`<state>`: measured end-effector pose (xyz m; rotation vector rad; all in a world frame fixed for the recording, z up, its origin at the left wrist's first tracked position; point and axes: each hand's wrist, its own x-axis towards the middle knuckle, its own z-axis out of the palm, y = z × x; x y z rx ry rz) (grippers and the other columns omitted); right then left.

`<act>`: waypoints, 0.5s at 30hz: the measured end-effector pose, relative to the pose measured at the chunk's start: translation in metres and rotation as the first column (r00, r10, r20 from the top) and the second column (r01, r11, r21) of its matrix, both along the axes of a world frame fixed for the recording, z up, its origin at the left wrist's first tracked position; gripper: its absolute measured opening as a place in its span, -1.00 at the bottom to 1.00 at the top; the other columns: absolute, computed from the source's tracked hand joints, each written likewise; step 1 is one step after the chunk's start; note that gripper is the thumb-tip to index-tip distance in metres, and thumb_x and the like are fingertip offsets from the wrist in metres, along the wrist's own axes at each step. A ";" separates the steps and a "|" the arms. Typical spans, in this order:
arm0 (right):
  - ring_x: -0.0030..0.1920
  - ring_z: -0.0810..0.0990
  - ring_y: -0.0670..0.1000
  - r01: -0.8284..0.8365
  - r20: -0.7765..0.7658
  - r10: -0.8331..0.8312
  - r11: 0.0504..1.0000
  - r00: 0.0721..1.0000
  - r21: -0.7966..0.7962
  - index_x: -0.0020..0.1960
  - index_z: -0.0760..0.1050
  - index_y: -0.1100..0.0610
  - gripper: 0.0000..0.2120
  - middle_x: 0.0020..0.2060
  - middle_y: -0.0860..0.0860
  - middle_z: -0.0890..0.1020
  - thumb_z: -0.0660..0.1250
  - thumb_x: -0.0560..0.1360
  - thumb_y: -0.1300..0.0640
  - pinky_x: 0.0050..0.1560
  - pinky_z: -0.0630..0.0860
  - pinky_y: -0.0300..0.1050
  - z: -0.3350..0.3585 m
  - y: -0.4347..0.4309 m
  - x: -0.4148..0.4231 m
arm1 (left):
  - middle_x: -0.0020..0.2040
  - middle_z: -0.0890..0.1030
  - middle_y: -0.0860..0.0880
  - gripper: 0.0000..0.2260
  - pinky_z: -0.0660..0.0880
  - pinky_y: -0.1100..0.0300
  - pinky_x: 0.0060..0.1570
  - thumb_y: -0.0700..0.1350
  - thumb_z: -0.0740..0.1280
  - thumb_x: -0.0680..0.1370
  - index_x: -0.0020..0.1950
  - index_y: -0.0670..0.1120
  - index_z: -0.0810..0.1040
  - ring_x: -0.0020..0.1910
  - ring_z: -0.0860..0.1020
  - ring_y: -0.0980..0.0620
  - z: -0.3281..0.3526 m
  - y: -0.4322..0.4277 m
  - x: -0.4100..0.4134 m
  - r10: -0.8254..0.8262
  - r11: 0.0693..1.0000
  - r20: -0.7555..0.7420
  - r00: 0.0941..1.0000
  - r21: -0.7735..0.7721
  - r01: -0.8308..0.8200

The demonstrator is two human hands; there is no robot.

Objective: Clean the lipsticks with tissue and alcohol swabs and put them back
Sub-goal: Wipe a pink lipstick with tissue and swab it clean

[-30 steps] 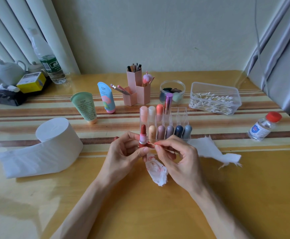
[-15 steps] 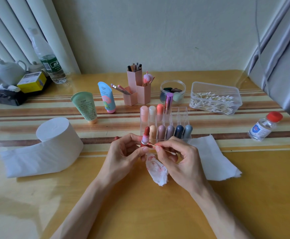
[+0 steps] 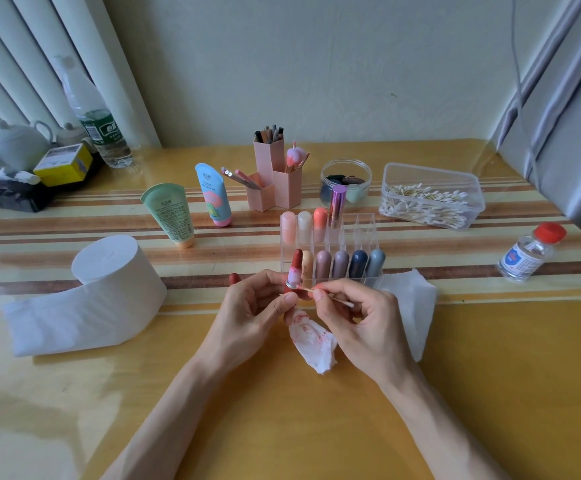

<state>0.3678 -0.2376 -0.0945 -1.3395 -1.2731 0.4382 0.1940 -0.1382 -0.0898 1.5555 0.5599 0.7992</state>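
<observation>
My left hand [image 3: 252, 315] grips an uncapped red lipstick [image 3: 295, 268] with a pink collar, held upright just in front of the clear organizer [image 3: 361, 223]. My right hand [image 3: 361, 323] pinches a cotton swab [image 3: 330, 296] whose tip touches the lipstick's base. A crumpled tissue [image 3: 311, 341] stained red hangs between my hands, its upper end hidden behind my fingers. Several capped lipsticks [image 3: 341, 263] stand in the organizer's slots. A red cap [image 3: 233, 278] peeks out behind my left hand.
A tissue roll [image 3: 109, 271] lies at the left, a flat tissue sheet [image 3: 410, 299] at the right. The alcohol bottle [image 3: 528, 252] and swab box [image 3: 431, 199] sit at the right. Two tubes [image 3: 169, 213], pink holders [image 3: 271, 178] and a jar [image 3: 346, 181] stand behind.
The lipstick has tilted slightly and the swab has shifted along its base. The flat tissue sheet at the right now lies spread out.
</observation>
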 end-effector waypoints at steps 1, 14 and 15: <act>-0.20 0.73 -0.09 0.005 0.001 -0.005 1.000 1.000 0.004 0.03 0.73 0.18 -0.90 -0.23 -0.17 0.73 0.46 0.59 0.17 -0.19 0.57 -0.31 0.000 0.000 0.000 | 0.00 0.73 -0.10 -0.83 0.56 0.18 -0.10 -0.21 0.37 0.61 0.15 -0.27 0.60 -0.24 0.59 -0.01 0.000 0.000 -0.001 -0.001 1.000 0.000 1.000 0.004 0.001; -0.22 0.72 -0.09 -0.012 0.035 0.012 1.000 0.999 -0.008 0.04 0.72 0.16 -0.90 -0.26 -0.19 0.70 0.45 0.60 0.15 -0.22 0.59 -0.28 0.001 -0.001 -0.002 | 0.07 0.75 -0.07 -0.80 0.61 0.18 0.06 -0.20 0.41 0.59 0.20 -0.19 0.66 0.10 0.72 -0.05 0.002 -0.002 -0.002 0.008 0.998 -0.058 0.998 0.069 -0.004; -0.21 0.73 -0.10 -0.013 0.032 0.013 1.000 0.999 -0.003 0.04 0.72 0.17 -0.89 -0.25 -0.20 0.71 0.45 0.60 0.16 -0.21 0.58 -0.29 0.001 -0.001 -0.002 | 0.07 0.75 -0.07 -0.80 0.61 0.19 0.07 -0.19 0.42 0.59 0.20 -0.18 0.67 0.10 0.72 -0.05 0.002 -0.001 -0.002 0.014 0.997 -0.059 0.998 0.072 -0.010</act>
